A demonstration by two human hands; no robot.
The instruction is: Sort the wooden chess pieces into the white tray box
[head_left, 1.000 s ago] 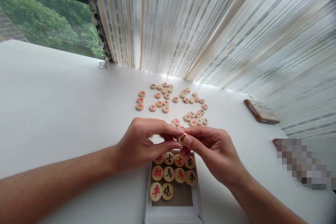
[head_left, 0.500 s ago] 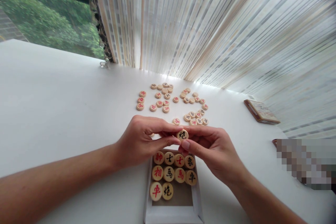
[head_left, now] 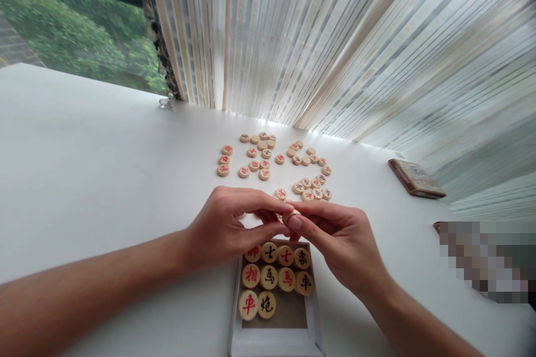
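My left hand [head_left: 226, 226] and my right hand [head_left: 335, 240] meet fingertip to fingertip above the far end of a white box [head_left: 276, 340]. Together they pinch one round wooden chess piece [head_left: 290, 214], now seen almost edge-on, its face hidden. Inside the box lie several wooden pieces [head_left: 268, 277] with red or black characters, set in rows at the far end. The near part of the box shows its bare brown floor.
Several loose chess pieces [head_left: 268, 159] are scattered on the white table [head_left: 84, 178] beyond my hands. A small brown box [head_left: 415, 178] lies at the right. A blurred patch [head_left: 486, 259] covers something at the right edge. Striped blinds hang behind.
The piece between my fingers showed its black character half a second ago and has since been turned edge-on. Both hands have stayed in place over the box.
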